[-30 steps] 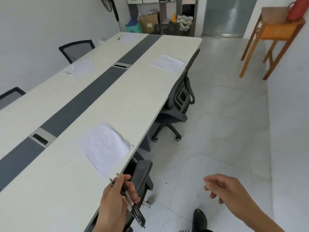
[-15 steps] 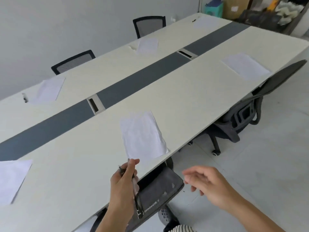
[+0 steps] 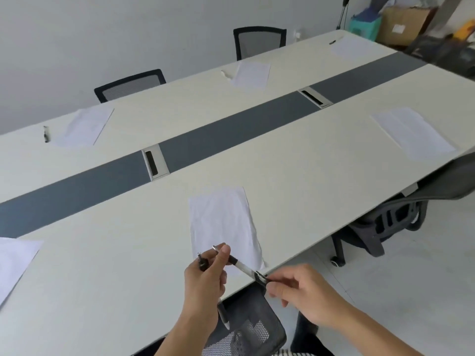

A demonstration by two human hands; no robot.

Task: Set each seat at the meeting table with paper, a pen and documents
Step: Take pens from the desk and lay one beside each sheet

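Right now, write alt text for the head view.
The left hand grips several pens while the right hand pinches the end of one pen above a paper sheet near the table edge. Other sheets mark further seats.

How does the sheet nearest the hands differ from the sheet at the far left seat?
The near sheet looks wrinkled; the far left sheet looks smoother. A pen lies beside the far left sheet; beside the near sheet none lies, only a held pen above it. Both are white, on the table.
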